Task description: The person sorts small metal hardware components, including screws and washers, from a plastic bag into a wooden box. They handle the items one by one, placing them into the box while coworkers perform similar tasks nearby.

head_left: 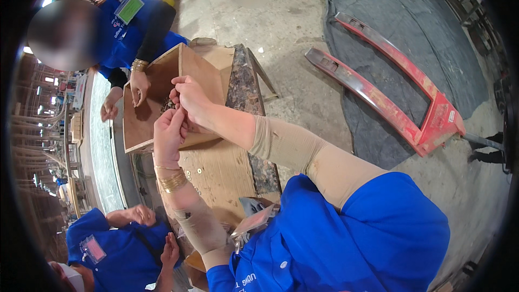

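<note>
My left hand (pixel 170 134) and my right hand (pixel 190 99) meet over the near side of an open wooden box (pixel 200 70). Fingertips of both are pinched together, almost touching. Whatever they hold is too small and too covered by the fingers to make out. Inside the box lies a pile of small dark metal pieces (pixel 168 104), partly hidden behind my hands. Several small ring-shaped pieces, like washers (pixel 199 171), are scattered on the plywood board (pixel 227 170) below my left wrist.
Across the box, a co-worker's hand (pixel 140 87) reaches over its rim. Another co-worker's hand (pixel 142 214) is at lower left. A long pale conveyor-like surface (pixel 102 146) runs along the left. A red pallet jack (pixel 378 97) stands on the floor at right, partly over a grey sheet (pixel 378 0).
</note>
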A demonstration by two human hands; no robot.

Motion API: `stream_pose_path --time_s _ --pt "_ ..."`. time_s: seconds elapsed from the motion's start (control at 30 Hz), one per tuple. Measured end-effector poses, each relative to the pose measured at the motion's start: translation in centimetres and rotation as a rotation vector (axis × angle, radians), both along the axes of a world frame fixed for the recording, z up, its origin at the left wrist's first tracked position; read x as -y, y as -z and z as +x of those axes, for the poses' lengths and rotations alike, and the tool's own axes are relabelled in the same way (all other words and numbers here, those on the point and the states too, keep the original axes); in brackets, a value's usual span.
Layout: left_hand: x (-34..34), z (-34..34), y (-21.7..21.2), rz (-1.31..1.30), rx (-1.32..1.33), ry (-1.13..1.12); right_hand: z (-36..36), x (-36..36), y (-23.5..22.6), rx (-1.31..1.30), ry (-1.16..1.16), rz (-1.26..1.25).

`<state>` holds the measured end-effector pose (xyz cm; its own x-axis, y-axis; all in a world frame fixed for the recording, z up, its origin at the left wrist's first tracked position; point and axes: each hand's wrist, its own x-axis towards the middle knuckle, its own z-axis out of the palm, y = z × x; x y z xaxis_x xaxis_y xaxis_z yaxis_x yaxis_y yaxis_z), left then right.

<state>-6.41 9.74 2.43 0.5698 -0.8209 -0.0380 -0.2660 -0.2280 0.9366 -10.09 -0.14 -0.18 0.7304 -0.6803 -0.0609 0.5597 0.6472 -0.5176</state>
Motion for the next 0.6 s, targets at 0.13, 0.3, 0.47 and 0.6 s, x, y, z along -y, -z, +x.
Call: stream_pose_path --time_s 0.13,0.3,0.47,0.6 --pt "-0.1 -0.7 1.6 -0.069 0.197 -0.012 -1.4 -1.2 0.3 -0.004 -0.002 0.043" --pt "-0.2 -1.5 1.9 -0.098 0.302 -0.009 -3.9 -1.9 1.1 -0.032 -0.068 0.034" --pt "-0.7 -2.0 1.1 -0.061 0.172 -0.016 -5.7 -1.0 4.0 -0.002 -0.293 -0.126" --pt "-1.7 -1.5 1.5 -0.103 -0.111 0.070 -6.8 -0.2 4.6 -0.071 -0.305 -0.090"
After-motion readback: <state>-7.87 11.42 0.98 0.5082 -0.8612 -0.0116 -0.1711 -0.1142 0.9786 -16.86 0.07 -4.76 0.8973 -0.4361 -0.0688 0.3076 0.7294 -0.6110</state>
